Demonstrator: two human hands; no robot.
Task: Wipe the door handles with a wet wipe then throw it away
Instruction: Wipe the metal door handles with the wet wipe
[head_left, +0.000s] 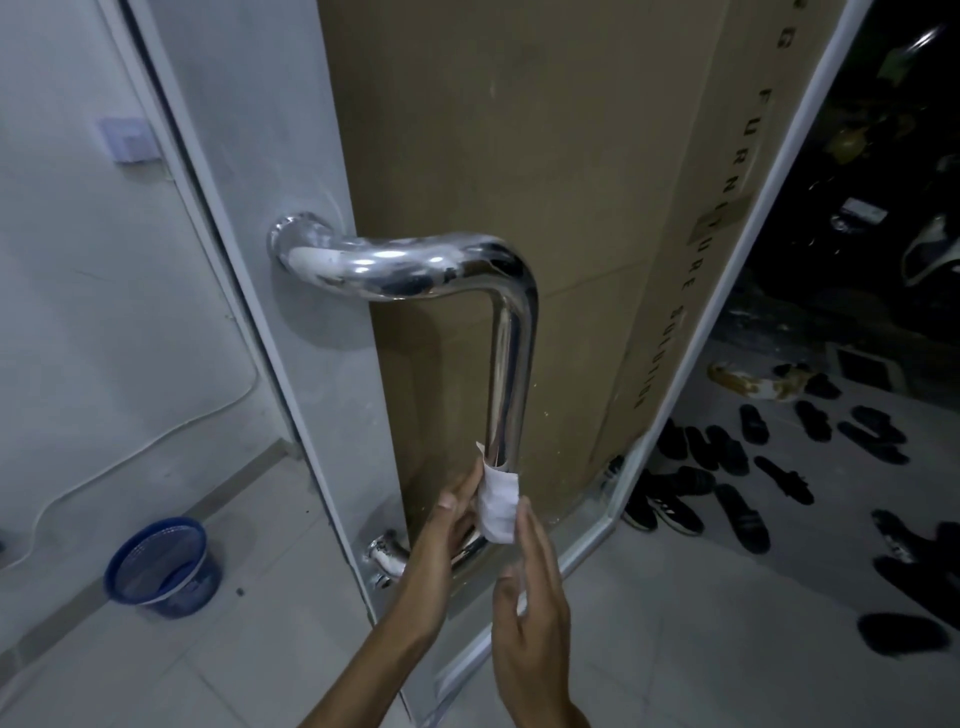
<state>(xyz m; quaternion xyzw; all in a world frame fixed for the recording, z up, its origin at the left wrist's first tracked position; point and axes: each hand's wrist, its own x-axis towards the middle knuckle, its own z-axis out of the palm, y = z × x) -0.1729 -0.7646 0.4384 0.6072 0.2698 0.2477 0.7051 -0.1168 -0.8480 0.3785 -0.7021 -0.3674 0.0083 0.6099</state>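
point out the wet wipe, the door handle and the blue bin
wet wipe (500, 503), head view, middle of the white fold wrapped round the bar
door handle (506, 364), head view, upright chrome bar
blue bin (165, 571), head view, mesh side wall

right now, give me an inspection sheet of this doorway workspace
surface: pale tiled floor; white door frame with cardboard behind its pane
job's things: white wet wipe wrapped round the lower chrome door handle; blue bin on the floor, left
clutter: dark sandals and shoes outside the door
hands: left hand holds the wipe on the bar; right hand open beside it
cables: white cable along the left wall
surroundings: wall switch; dark outside
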